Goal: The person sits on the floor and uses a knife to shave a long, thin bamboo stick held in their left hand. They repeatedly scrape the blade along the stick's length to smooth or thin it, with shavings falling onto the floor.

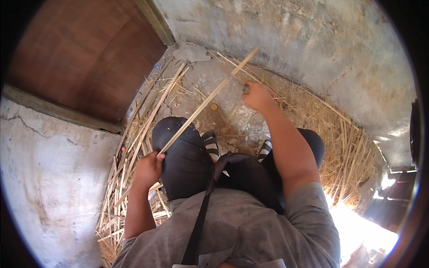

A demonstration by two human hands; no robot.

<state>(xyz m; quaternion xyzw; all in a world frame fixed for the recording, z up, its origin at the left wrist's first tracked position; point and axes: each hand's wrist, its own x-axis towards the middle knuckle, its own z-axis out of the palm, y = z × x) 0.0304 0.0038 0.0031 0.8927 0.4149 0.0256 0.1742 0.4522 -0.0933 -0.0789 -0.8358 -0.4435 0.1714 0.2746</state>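
Observation:
My left hand [149, 169] is closed around the near end of a long, pale bamboo strip [196, 113]. The strip slants up and to the right, passing over my left knee, and its far end rises toward the back wall. In my right hand [259, 97], the fingers are wrapped round the handle of a knife [237, 77]. Its blade is thin and blurred, and it reaches up and left to the strip near the far end. Whether the blade touches the strip or has cut into it, I cannot tell.
Split strips [134, 134] lie heaped along the left wall. Shavings and more strips [346, 143] pile up on the right. A concrete wall [304, 40] closes the far side, with a brown door panel [85, 58] at upper left. A small yellowish disc [214, 107] lies on the floor.

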